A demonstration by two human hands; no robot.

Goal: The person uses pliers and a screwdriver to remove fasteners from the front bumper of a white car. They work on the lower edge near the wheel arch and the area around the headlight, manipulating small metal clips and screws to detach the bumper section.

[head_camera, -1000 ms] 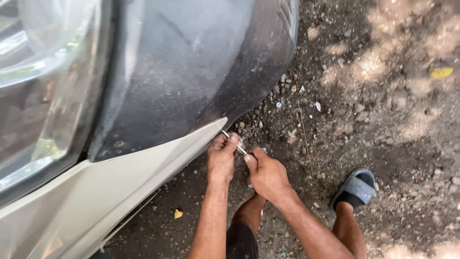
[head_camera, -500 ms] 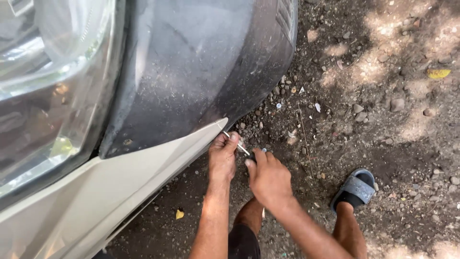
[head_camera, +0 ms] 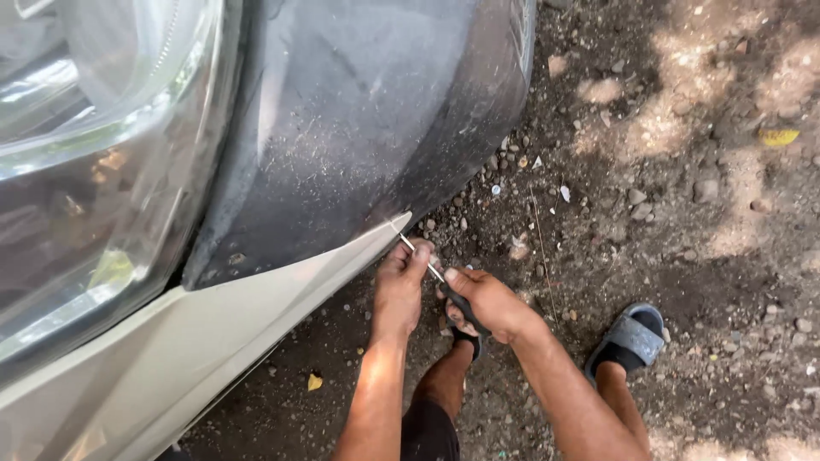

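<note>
I look down at the front corner of a car. A dusty dark panel [head_camera: 359, 128] meets a white bumper [head_camera: 256, 316] at a pointed seam. My right hand [head_camera: 487, 303] grips the black handle of a thin screwdriver [head_camera: 427, 263]; its metal shaft points up-left to the tip of the seam. My left hand [head_camera: 400, 286] pinches the shaft close to the bumper's pointed end. Both hands sit just below the car's lower edge, over the ground.
A large clear headlight [head_camera: 94, 171] fills the left. The ground is dark gravelly dirt [head_camera: 683, 213] with small stones and dry leaves. My feet in grey slide sandals [head_camera: 630, 337] rest below the hands, knees bent.
The view has shifted slightly, so the car sits a little further right in frame. My hands stay at the seam; the right hand has drawn back a bit along the screwdriver.
</note>
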